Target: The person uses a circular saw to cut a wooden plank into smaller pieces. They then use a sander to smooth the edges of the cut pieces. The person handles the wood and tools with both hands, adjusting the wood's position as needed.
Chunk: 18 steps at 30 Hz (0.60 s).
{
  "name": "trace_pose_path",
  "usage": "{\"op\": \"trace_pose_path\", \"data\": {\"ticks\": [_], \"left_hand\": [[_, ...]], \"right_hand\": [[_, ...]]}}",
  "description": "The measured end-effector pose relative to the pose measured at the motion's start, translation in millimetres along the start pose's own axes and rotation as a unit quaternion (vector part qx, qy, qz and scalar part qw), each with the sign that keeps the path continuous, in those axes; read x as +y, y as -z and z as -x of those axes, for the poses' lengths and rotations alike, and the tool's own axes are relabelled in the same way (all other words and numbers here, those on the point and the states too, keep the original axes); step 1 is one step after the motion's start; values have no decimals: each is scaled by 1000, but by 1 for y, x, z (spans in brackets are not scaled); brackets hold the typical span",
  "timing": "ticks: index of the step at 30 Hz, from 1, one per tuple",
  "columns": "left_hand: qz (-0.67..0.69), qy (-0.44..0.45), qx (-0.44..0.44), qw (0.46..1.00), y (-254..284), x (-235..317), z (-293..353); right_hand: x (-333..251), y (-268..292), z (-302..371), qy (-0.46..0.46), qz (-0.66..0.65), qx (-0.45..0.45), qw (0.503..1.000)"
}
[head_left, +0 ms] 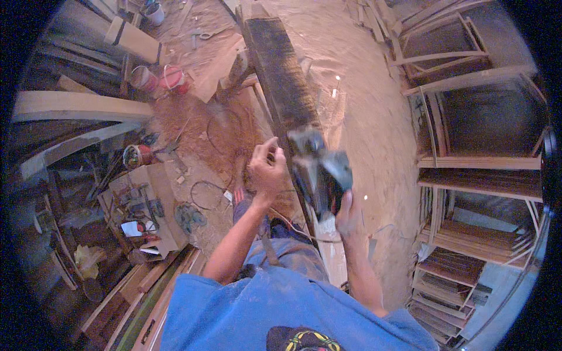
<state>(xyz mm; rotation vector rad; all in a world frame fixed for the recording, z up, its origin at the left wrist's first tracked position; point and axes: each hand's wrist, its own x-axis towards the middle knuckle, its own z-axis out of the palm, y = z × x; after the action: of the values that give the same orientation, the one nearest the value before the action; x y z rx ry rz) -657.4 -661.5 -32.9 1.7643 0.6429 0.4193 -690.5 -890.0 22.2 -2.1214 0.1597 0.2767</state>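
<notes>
My right hand [348, 217] grips the rear of an electric hand planer [319, 169], which is blurred by motion. The planer sits over a long, dark, rough-faced wooden plank [281, 64] that runs away from me, and its cord passes in front of my body. To the left of the plank, my left hand [268, 168] is raised with its fingers loosely bent and apart. Nothing shows in that hand. The planer hides part of the near end of the plank.
Sawdust and shavings cover the floor [374, 123]. Red buckets [173, 78] stand at the far left. A box of tools [146, 210] is at the left, near stacked boards [149, 292]. Wooden frames and shelving [480, 162] line the right side. Cables loop on the ground.
</notes>
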Motion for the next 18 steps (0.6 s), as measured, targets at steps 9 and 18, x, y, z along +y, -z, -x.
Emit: {"op": "trace_pose_path", "data": {"ticks": [9,18], "left_hand": [[-161,-171,-259,937,-1,39,69],[-312,-296,-275,860,-10,48,-40]], "right_hand": [[88,25,105,55,10,2,998],[17,-26,7,105,38,43,993]]}}
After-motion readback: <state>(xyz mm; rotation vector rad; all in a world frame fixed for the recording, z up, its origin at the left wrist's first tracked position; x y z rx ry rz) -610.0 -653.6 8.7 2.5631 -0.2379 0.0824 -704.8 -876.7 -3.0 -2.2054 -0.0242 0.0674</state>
